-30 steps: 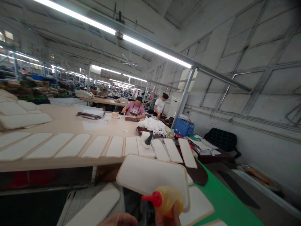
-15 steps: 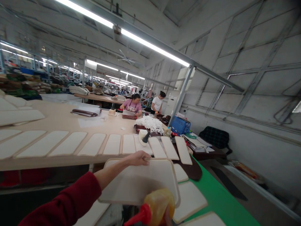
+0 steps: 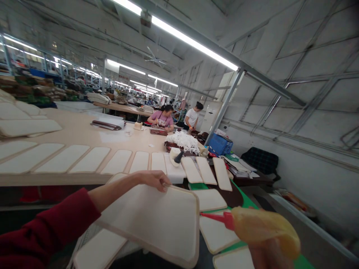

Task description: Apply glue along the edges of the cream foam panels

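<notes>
- Here, your left hand comes in from a red sleeve and closes on the far edge of a pale panel, fingers curled over the rim.
- The panel is lifted and tilted in front of you, its tan border showing all the way round.
- Your right hand sits at the bottom right edge, mostly cut off; it is wrapped around a yellow glue bottle.
- The bottle lies nearly level, its red nozzle pointing left at the panel's right edge, just beside it; you cannot tell if they touch.
- Below, smaller pale pieces lie on a green mat.
- Beyond, the long workbench carries a row of narrow pale pieces side by side.
- Far back, two people work at the bench's end, near a blue crate.
</notes>
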Tool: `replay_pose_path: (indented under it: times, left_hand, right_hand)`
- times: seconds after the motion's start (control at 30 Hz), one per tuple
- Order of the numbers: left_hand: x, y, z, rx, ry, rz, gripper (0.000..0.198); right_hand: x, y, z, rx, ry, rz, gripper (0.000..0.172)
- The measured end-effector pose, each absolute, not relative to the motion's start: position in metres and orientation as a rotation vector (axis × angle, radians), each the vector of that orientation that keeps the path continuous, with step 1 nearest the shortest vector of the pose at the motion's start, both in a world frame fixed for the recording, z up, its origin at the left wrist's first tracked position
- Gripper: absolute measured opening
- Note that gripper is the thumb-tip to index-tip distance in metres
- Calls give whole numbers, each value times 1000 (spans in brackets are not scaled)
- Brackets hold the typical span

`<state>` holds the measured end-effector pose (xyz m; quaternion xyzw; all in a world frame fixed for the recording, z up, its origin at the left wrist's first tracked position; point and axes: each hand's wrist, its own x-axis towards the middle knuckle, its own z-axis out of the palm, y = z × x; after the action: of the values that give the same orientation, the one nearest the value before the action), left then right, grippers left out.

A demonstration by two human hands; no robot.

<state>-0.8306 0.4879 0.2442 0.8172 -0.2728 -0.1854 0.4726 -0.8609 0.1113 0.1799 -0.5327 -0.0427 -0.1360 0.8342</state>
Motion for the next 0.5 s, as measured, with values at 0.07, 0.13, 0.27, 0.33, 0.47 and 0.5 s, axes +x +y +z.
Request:
replay_pose_path:
  times: [0.07, 0.13, 0.27, 0.33, 0.47, 0.5]
  left_hand:
    - [-836, 487, 252, 1981, -639, -492, 35]
    - [-841, 485, 259, 1954, -621, -525, 32]
    - [-844, 482, 265, 1891, -579, -574, 28]
    - [-845, 480, 266, 1862, -560, -593, 27]
    - [-846, 475, 269, 1828, -528, -634, 22]
    - [-846, 474, 270, 1820, -512, -640, 22]
  right_hand:
    - [-861, 110, 187, -1146, -109, -248, 77]
    - [-866, 110, 191, -1164, -105, -165, 78]
    - [-874, 110, 192, -1194, -89, -96, 76]
    - [-876, 109, 191, -1205, -69, -138, 79]
    - [-878, 108, 190, -1246, -27, -278, 87]
    - [-879, 107, 190, -1259, -19, -300, 86]
